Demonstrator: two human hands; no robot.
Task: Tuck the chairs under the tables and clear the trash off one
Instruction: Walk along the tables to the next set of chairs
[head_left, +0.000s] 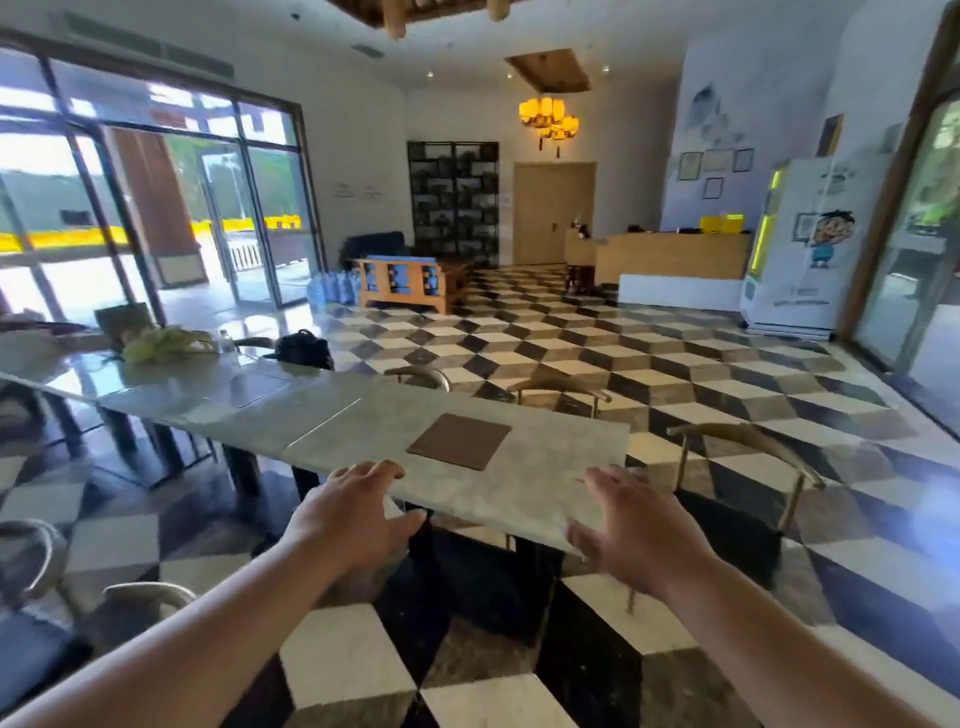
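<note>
Fingers (384, 470) of both hands spread wide and empty above the near edge of the long grey marble desk (545, 467); the curved-back wooden chair (748, 467) stood untucked at its right end, best pushed squarely by its backrest.

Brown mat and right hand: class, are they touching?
Apart. The head view shows bare tabletop between the mat and the right hand.

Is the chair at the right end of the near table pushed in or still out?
Out. The chair stands on the floor clear of the table, its curved backrest and dark seat fully exposed beside the table's end.
</note>
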